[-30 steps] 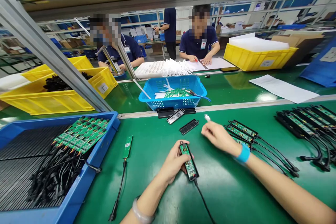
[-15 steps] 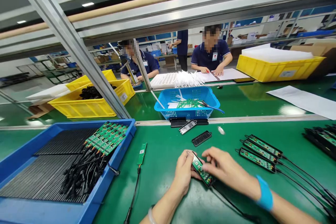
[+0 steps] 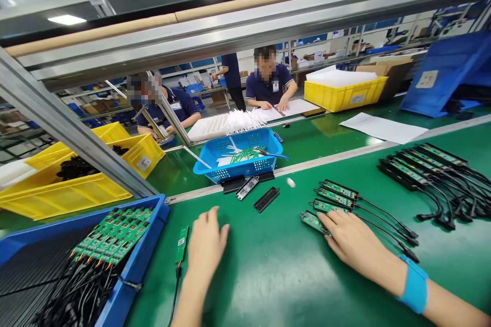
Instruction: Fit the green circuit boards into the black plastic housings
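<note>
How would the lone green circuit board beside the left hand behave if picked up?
The circuit board is a thin, narrow strip, so probably light and stiff. Its black cable trails loosely over the green mat, so it would likely dangle and drag. Lying flat, it seems unlikely to roll.

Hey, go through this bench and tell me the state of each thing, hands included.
left hand, open, palm down beside the loose board
right hand, open, fingers on the nearest housed board
black cover, lying loose, apart from the boards
blue basket, part filled
blue tray, holding boards and cables
</note>
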Demonstrator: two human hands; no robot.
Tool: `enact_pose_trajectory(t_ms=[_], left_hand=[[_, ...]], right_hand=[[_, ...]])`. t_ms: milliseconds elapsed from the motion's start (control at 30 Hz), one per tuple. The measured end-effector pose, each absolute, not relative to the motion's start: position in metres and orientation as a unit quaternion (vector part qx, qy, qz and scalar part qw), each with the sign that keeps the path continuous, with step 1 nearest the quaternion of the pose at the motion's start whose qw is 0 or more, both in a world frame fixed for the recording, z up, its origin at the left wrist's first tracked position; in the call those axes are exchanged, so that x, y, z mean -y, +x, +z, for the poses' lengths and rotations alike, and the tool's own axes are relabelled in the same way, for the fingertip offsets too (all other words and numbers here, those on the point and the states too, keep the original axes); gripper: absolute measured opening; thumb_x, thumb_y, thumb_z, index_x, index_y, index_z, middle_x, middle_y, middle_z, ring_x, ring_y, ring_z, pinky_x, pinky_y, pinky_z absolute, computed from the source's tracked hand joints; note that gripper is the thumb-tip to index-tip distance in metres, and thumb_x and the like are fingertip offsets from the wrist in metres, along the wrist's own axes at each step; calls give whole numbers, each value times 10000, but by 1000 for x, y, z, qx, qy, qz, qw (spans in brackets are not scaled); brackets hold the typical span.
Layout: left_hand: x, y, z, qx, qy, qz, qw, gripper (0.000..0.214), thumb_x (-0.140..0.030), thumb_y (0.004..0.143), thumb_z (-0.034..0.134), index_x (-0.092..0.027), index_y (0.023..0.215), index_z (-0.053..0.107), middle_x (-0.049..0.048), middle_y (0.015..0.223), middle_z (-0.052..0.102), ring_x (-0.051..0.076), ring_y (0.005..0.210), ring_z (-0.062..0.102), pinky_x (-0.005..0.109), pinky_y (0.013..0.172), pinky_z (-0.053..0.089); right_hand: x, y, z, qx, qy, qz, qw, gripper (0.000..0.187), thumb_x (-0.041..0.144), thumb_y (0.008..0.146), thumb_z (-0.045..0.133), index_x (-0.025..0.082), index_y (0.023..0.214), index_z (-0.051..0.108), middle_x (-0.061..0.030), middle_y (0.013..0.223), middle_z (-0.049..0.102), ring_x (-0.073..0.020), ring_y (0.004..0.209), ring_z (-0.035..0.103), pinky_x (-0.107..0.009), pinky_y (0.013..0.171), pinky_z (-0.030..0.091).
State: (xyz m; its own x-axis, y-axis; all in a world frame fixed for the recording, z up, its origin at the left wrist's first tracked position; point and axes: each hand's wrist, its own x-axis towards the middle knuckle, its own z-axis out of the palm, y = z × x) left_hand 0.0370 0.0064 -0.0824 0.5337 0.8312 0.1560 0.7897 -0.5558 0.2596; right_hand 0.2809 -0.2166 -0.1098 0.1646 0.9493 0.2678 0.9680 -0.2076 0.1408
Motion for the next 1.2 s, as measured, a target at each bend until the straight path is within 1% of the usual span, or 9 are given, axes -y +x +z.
enact_pose_trajectory(t_ms=[67, 200, 300, 400, 600, 767, 933, 1067, 1200], left_hand=[[-24, 15, -75, -557, 828, 60, -15, 483, -276, 858, 414, -22, 1268, 439, 282, 1157, 530, 420, 1075, 519, 514, 826, 428], [-46, -17, -72, -641, 765, -24, 61, 378, -267, 800, 487, 4, 1045, 582, 322, 991, 615, 462, 922, 607, 505, 734, 440], [-49, -18, -73, -618, 778, -4, 110, 251, -197, 763, 484, -50, 894, 640, 253, 817, 673, 407, 846, 652, 462, 722, 458], [-41, -3, -74, -561, 808, 42, 176, 351, -180, 797, 423, -84, 1096, 579, 105, 695, 684, 286, 808, 677, 381, 774, 475], [-3, 40, -79, -398, 693, 244, 549, 459, -371, 772, 599, -154, 1163, 493, -15, 709, 582, 135, 542, 585, 271, 552, 504], [27, 60, -81, -253, 607, 298, 691, 387, -353, 812, 616, -213, 1145, 478, 72, 994, 627, 185, 841, 639, 328, 779, 513], [28, 64, -100, -259, 799, 288, 460, 445, -311, 857, 536, -231, 1286, 450, 119, 1234, 563, 265, 1119, 529, 450, 995, 368], [17, 66, -120, -317, 869, 231, 303, 537, -208, 769, 591, -194, 1295, 486, 143, 1218, 576, 320, 1170, 471, 496, 1010, 311], [16, 71, -122, -387, 773, 275, 422, 496, -227, 707, 660, -207, 1196, 579, 95, 1030, 630, 282, 1014, 540, 426, 953, 369]], right_hand=[[222, 293, -114, 610, -774, -167, 1, 315, 45, 776, 472, 110, 1030, 647, -127, 849, 629, -272, 765, 597, -400, 621, 497], [207, 289, -108, 612, -776, -146, 49, 331, 29, 796, 440, 128, 1041, 640, -143, 921, 618, -273, 793, 586, -413, 659, 488], [183, 267, -102, 653, -738, -11, 170, 276, 164, 864, 465, 164, 1089, 625, -119, 965, 616, -244, 830, 599, -386, 709, 507], [151, 249, -106, 669, -688, 97, 264, 324, 198, 892, 447, 184, 1188, 581, -108, 1083, 619, -219, 966, 603, -354, 827, 507], [105, 239, -124, 680, -690, 79, 234, 468, 284, 841, 562, 131, 1281, 516, -200, 1366, 473, -377, 1251, 397, -610, 993, 317], [112, 220, -115, 681, -608, 213, 349, 291, 211, 881, 421, 204, 1106, 604, -94, 1166, 619, -262, 1147, 496, -530, 1003, 328], [131, 214, -103, 347, -440, 614, 556, 330, 434, 925, 336, 187, 933, 554, -49, 834, 634, -143, 675, 583, -250, 550, 463], [143, 224, -101, 301, -490, 598, 558, 331, 472, 833, 574, 171, 726, 486, 70, 583, 427, -37, 426, 224, -169, 384, 148], [151, 231, -99, 362, -552, 534, 528, 368, 533, 825, 552, 182, 733, 485, 73, 595, 373, -51, 460, 229, -188, 408, 164]])
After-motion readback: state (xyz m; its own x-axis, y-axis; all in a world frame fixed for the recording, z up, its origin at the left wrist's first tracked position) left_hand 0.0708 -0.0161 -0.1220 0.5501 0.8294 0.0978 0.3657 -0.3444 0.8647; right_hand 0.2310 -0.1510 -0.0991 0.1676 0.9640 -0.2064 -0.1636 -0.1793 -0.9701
